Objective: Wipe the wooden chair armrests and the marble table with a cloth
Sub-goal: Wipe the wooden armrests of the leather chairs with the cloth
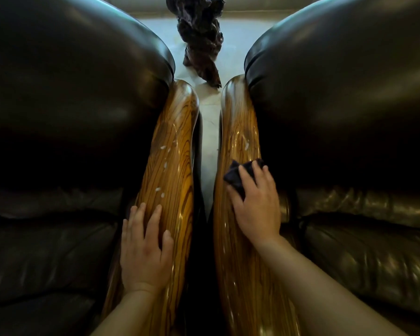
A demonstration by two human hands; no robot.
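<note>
No readable text, label, brand, number or sign shows anywhere in this view.

left armrest (172, 166): glossy striped wood, white specks | right armrest (238, 132): same polished wood, smeared | cloth (238, 175): dark, matt, soft-looking | chair cushions (70, 81): dark smooth leather, soft sheen | floor (210, 132): pale polished stone | carving (199, 32): dark rough gnarled wood

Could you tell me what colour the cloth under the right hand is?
The cloth is dark, near black, seen in the head view under the right hand.
</note>
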